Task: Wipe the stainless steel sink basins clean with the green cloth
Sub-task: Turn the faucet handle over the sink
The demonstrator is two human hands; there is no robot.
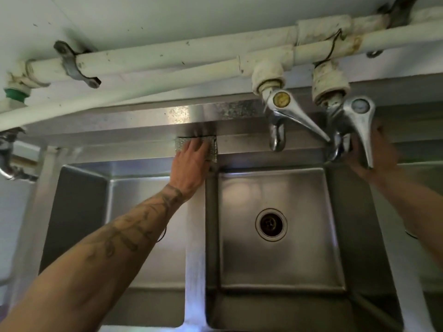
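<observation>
A speckled grey-green cloth (pixel 212 149) lies folded on the back ledge of the stainless steel sink, above the divider (pixel 195 248) between two basins. My left hand (pixel 191 161) presses flat on the cloth with straight fingers and covers most of it. The left basin (pixel 79 212) lies partly under my forearm. The middle basin (pixel 275 271) has a round drain (pixel 271 224). My right hand (pixel 381 152) reaches behind the lever of the right tap (pixel 359 121); its blurred fingers curl around the tap's spout below the lever.
A second tap (pixel 282 109) with a yellow-capped lever stands left of the right one. White pipes (pixel 167 58) run along the wall above the steel splashback (pixel 203 113). Another fitting (pixel 7 159) sticks out at far left. A further basin's edge (pixel 426 183) shows at right.
</observation>
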